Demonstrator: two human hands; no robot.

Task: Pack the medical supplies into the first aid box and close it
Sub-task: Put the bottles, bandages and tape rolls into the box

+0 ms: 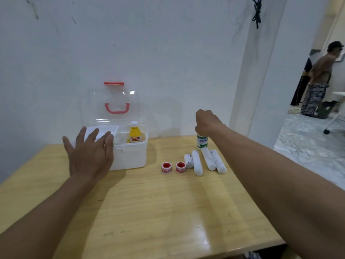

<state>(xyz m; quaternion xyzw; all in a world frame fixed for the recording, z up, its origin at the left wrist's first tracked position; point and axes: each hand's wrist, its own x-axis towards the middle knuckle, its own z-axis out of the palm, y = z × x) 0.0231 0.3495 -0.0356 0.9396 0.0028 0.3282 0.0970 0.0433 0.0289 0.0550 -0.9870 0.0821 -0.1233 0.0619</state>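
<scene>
Box [128,156] sits open on the table [149,212], pushed back near the wall, its clear lid [112,105] standing upright with a red handle showing through it. Inside, at the right end, a yellow bottle [134,134] stands upright with a white cap; a white tray [104,130] fills the left part.

The left hand [89,154] hangs over the front left corner of the box, palm down, fingers spread wide and gripping nothing. Whether the fingertips rest on the tray's edge or just float above it is hard to tell from this angle.

The right hand [206,122] is reached out over a white bottle [202,141] with a green and blue label, standing on the table well to the right of the box. The fingers are curled down around its top, closed on the cap, which the hand hides completely.

In front of that bottle lie the remaining supplies in a loose row. Two red tape rolls [173,167] stand side by side, just apart, nearest the box. Right of them is a short white bandage roll [189,161], touching a longer one [197,163]. Further right, two more long rolls [213,161] lie pressed together, angled away to the right.

Through a doorway on the far right a person [317,79] stands in the next room, turned away.
</scene>
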